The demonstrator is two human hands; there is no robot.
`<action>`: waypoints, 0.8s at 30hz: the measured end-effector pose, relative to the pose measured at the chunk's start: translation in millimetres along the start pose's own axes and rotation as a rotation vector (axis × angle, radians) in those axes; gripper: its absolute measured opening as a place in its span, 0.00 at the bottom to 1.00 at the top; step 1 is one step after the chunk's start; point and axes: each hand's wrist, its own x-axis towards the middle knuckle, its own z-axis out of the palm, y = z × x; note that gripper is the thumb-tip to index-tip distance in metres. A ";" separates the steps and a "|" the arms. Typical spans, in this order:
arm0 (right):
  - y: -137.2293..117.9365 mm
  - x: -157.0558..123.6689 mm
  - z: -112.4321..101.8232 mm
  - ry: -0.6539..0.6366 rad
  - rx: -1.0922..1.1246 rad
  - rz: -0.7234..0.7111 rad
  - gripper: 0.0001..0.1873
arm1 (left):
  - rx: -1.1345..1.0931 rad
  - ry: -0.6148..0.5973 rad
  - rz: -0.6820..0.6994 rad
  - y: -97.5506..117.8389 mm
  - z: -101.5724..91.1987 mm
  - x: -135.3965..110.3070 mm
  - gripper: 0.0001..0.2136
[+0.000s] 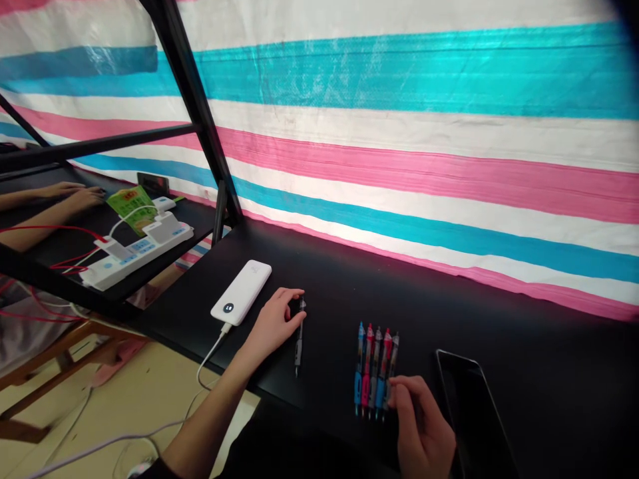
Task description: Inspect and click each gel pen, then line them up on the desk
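My left hand (273, 326) rests on the black desk, its thumb and index finger closed about the upper end of a grey click pen (299, 349). That pen lies apart from a row of several click pens side by side: a blue pen (359, 366), a pink pen (368, 369), a dark grey one, a red pen with a blue grip (384, 366) and another grey pen (394, 352) at the right end. At the lower part of this last pen, my right hand (424, 426) has its thumb and forefinger pinched; the fingertips partly cover it.
A white power bank (242, 293) with a cable lies left of my left hand. A dark phone (476, 412) lies right of my right hand. On the neighbouring desk are a power strip (140, 253), a green packet (130, 206) and another person's hands (74, 196). A black frame post (192, 100) stands between.
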 end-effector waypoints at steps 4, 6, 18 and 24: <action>4.5 2.0 -1.9 -0.011 0.005 -0.037 0.09 | 0.120 -0.017 0.184 22.3 15.6 -19.8 0.15; 5.2 1.7 -2.2 -0.004 -0.001 -0.038 0.09 | 0.120 -0.164 0.358 36.0 27.4 -30.6 0.15; 7.0 3.1 -7.0 0.005 0.008 -0.081 0.10 | 0.548 -0.426 0.775 48.7 57.8 -32.2 0.07; -1.5 2.2 -6.4 -0.002 0.002 -0.035 0.10 | 0.577 -0.378 0.808 51.6 47.0 -25.2 0.04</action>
